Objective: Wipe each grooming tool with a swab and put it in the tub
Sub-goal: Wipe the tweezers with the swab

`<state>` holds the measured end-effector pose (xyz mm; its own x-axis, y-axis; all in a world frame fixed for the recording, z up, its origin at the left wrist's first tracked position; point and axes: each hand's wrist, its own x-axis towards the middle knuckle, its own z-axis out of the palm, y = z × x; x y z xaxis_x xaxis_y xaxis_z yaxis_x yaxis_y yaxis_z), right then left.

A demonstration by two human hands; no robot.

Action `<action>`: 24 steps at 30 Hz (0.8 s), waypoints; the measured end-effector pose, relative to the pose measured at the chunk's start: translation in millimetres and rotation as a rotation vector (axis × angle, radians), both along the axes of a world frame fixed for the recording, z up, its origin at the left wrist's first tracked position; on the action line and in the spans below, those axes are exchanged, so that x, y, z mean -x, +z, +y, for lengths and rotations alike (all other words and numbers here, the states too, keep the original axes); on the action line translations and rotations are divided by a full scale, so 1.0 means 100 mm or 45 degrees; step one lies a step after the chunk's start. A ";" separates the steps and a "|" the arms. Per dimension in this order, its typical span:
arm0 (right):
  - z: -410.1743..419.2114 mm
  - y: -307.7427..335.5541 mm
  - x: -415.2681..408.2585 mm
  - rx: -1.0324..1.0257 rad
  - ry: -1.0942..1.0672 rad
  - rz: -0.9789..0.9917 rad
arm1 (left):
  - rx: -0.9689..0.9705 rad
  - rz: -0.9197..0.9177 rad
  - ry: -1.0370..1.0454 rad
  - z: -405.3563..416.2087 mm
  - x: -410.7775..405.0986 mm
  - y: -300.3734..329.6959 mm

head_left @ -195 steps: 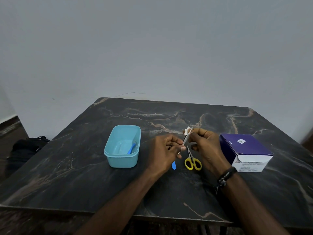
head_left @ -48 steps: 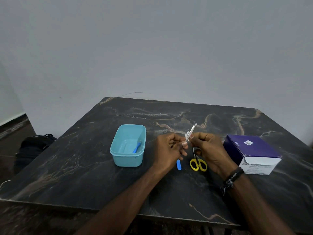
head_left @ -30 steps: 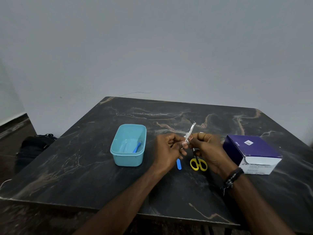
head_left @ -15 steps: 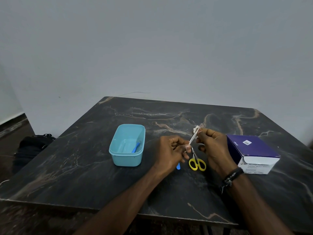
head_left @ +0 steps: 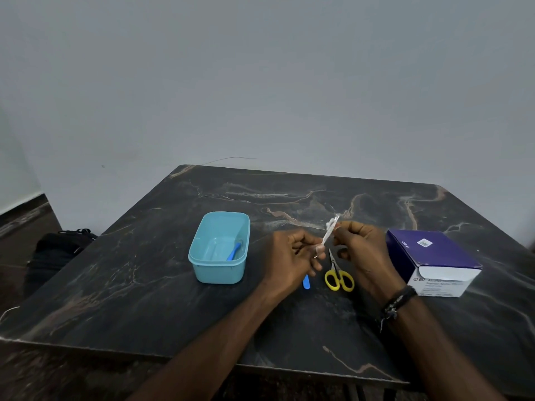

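- the left hand pinches the lower end of a slim metal nail file, holding it tilted up and away above the table
- the right hand pinches a small white swab against the file's top end; half a second ago the swab sat slightly lower on the blade, and a second ago down beside the left fingers, so the stroke has run from handle end to tip
- that suggests this wiping pass is about finished (more strokes may follow, i can't say), and the file looks nearly ready for the tub
- just below the hands lie yellow-handled scissors and a blue tool, mostly hidden by the left hand, both apparently waiting to be wiped
- the teal tub stands to the left, near the left hand, with one blue-handled tool already inside
- a purple swab box sits to the right on the dark marble table
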<state>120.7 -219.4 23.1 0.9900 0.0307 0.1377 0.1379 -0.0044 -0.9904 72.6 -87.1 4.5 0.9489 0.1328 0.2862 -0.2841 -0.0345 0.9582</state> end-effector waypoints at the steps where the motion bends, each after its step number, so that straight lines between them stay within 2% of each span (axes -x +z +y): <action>1: -0.01 0.01 -0.01 -0.044 -0.049 -0.009 | -0.014 0.011 -0.022 -0.01 0.01 0.00; 5: -0.04 0.00 -0.03 -0.113 -0.123 -0.018 | -0.056 0.011 -0.049 -0.03 0.02 0.00; 11: -0.02 -0.03 -0.01 0.075 0.164 0.046 | 0.006 -0.004 0.048 0.01 0.00 0.02; 14: -0.01 -0.03 0.02 0.138 0.212 0.045 | 0.000 -0.023 0.075 0.02 -0.01 0.02; 17: -0.01 -0.02 0.02 0.140 0.154 0.037 | -0.002 -0.011 0.053 0.03 -0.01 0.01; 24: -0.05 0.00 -0.04 -0.062 -0.110 0.023 | -0.067 0.033 -0.054 -0.01 0.03 0.00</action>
